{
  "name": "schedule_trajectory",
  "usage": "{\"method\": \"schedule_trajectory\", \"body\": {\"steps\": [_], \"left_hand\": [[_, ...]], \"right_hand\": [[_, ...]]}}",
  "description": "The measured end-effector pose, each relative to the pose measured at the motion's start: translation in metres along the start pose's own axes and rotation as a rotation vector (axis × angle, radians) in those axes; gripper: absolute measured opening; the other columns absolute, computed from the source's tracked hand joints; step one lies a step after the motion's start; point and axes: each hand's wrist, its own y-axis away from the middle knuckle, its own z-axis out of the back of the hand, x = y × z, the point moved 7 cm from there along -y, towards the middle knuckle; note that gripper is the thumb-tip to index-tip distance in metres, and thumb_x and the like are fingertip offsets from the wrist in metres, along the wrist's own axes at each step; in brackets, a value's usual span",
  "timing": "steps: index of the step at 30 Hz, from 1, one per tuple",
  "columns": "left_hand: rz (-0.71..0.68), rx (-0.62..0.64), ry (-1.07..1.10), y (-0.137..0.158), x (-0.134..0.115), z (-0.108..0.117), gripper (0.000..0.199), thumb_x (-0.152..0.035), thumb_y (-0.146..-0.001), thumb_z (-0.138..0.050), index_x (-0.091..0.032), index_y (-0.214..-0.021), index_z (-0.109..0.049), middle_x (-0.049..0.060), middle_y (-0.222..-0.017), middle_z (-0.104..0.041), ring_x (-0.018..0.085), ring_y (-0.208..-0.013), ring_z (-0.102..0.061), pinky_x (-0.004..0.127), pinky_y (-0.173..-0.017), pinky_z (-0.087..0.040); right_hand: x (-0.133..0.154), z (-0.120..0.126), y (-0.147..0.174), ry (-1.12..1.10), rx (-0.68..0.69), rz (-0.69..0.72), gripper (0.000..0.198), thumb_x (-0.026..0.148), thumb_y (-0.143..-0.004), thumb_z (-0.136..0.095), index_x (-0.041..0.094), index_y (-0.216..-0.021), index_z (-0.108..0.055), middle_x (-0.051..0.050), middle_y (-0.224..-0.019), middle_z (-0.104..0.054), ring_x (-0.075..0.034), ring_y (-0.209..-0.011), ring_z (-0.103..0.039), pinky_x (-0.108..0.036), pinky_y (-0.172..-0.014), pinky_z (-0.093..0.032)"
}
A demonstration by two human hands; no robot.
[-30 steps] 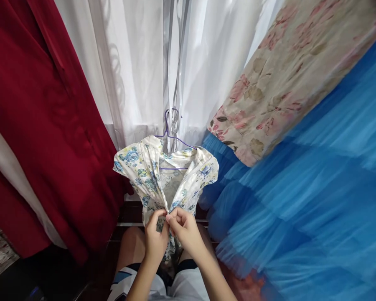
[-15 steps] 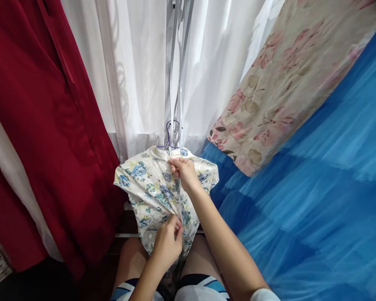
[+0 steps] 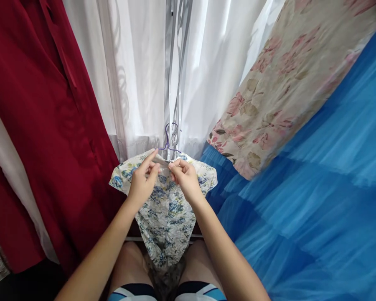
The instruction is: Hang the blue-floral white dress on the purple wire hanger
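Observation:
A white floral dress (image 3: 171,213) with blue flowers and short sleeves hangs in front of me on a purple hanger (image 3: 167,136). My right hand (image 3: 185,175) pinches the dress at the middle of its neckline, thumb and fingers together. Beside it on the left, my left hand (image 3: 144,179) is at the neckline, its index finger stretched toward the hanger and its thumb apart from it. The other left fingers are curled, and I see nothing held in them. The lower end of the dress hangs between my knees.
Long red fabric (image 3: 72,146) hangs on the left. White curtains (image 3: 138,75) and a metal stand with white ribbons (image 3: 173,67) are behind the dress. To the right hang a beige floral cloth (image 3: 269,108) and a ruffled blue tulle garment (image 3: 316,200).
My left hand has moved up from the lower middle of the dress to the neckline. The right hand stays at the neckline. The dress front now hangs flatter, its middle fold gone.

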Motion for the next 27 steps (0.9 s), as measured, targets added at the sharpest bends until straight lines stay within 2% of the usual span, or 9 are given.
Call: {"method": "schedule_trajectory", "body": {"steps": [2, 4, 7, 9, 13, 16, 22, 24, 27], "left_hand": [[-0.102, 0.079, -0.114, -0.019, -0.013, -0.002, 0.018, -0.029, -0.096, -0.052, -0.02, -0.101, -0.067, 0.002, -0.088, -0.066, 0.015, -0.079, -0.061, 0.026, -0.072, -0.045], [-0.168, 0.054, -0.22, -0.029, -0.024, 0.001, 0.019, -0.026, -0.096, -0.051, -0.018, -0.087, -0.065, 0.003, -0.085, -0.065, 0.015, -0.079, -0.059, 0.026, -0.072, -0.044], [-0.192, -0.094, -0.282, -0.037, -0.037, 0.022, 0.022, -0.025, -0.098, -0.045, -0.017, -0.085, -0.061, 0.002, -0.081, -0.062, 0.016, -0.077, -0.058, 0.027, -0.073, -0.043], [-0.188, -0.086, -0.288, -0.043, -0.04, 0.031, 0.022, -0.026, -0.099, -0.045, -0.017, -0.087, -0.061, 0.002, -0.082, -0.062, 0.016, -0.077, -0.057, 0.027, -0.072, -0.043], [-0.198, 0.237, -0.263, -0.044, -0.025, 0.017, 0.018, -0.025, -0.094, -0.054, -0.021, -0.109, -0.064, 0.004, -0.11, -0.063, 0.015, -0.08, -0.059, 0.027, -0.072, -0.045], [-0.264, 0.321, -0.291, -0.035, -0.015, 0.001, 0.017, -0.02, -0.094, -0.053, -0.021, -0.105, -0.066, 0.004, -0.101, -0.064, 0.016, -0.085, -0.06, 0.028, -0.077, -0.045], [-0.305, 0.073, -0.29, -0.042, -0.029, 0.002, 0.015, -0.022, -0.096, -0.048, -0.018, -0.095, -0.063, 0.005, -0.093, -0.063, 0.018, -0.091, -0.061, 0.028, -0.082, -0.046], [-0.249, -0.088, -0.268, -0.052, -0.021, 0.026, 0.015, -0.026, -0.096, -0.05, -0.018, -0.096, -0.064, 0.004, -0.092, -0.064, 0.018, -0.09, -0.062, 0.028, -0.082, -0.046], [-0.073, -0.28, -0.236, -0.065, 0.023, 0.081, 0.019, -0.031, -0.094, -0.052, -0.017, -0.101, -0.064, 0.004, -0.091, -0.066, 0.018, -0.085, -0.063, 0.027, -0.079, -0.048]], "right_hand": [[-0.005, -0.006, 0.0, 0.024, 0.082, 0.008, 0.023, 0.037, -0.085, -0.062, 0.021, -0.074, -0.051, 0.007, -0.046, -0.051, -0.009, -0.041, -0.038, -0.022, -0.045, -0.026], [-0.019, -0.008, -0.001, 0.05, 0.122, -0.004, 0.023, 0.038, -0.085, -0.062, 0.022, -0.074, -0.049, 0.008, -0.045, -0.047, -0.009, -0.04, -0.036, -0.023, -0.045, -0.024], [-0.045, -0.002, 0.0, 0.066, 0.035, -0.01, 0.027, 0.039, -0.083, -0.063, 0.022, -0.071, -0.046, 0.01, -0.044, -0.038, -0.009, -0.041, -0.029, -0.023, -0.045, -0.02], [-0.056, 0.0, 0.003, 0.029, -0.004, -0.01, 0.029, 0.041, -0.083, -0.063, 0.023, -0.07, -0.045, 0.01, -0.045, -0.036, -0.009, -0.042, -0.027, -0.023, -0.046, -0.019], [-0.043, -0.005, 0.005, -0.09, 0.038, 0.0, 0.027, 0.042, -0.084, -0.063, 0.022, -0.073, -0.048, 0.008, -0.048, -0.042, -0.009, -0.043, -0.031, -0.024, -0.047, -0.021], [-0.024, -0.009, -0.001, -0.119, 0.057, 0.027, 0.027, 0.041, -0.084, -0.065, 0.022, -0.073, -0.048, 0.008, -0.049, -0.043, -0.009, -0.043, -0.031, -0.024, -0.047, -0.02], [-0.03, 0.001, -0.012, -0.015, -0.046, 0.086, 0.031, 0.041, -0.081, -0.065, 0.022, -0.069, -0.045, 0.008, -0.052, -0.037, -0.009, -0.047, -0.028, -0.024, -0.047, -0.02], [-0.038, 0.005, -0.007, 0.047, -0.053, 0.05, 0.03, 0.041, -0.082, -0.064, 0.022, -0.067, -0.045, 0.008, -0.052, -0.036, -0.01, -0.047, -0.028, -0.024, -0.047, -0.019], [-0.043, 0.007, 0.006, 0.106, -0.025, -0.01, 0.029, 0.038, -0.083, -0.061, 0.022, -0.067, -0.044, 0.009, -0.051, -0.034, -0.009, -0.047, -0.026, -0.024, -0.047, -0.019]]}}
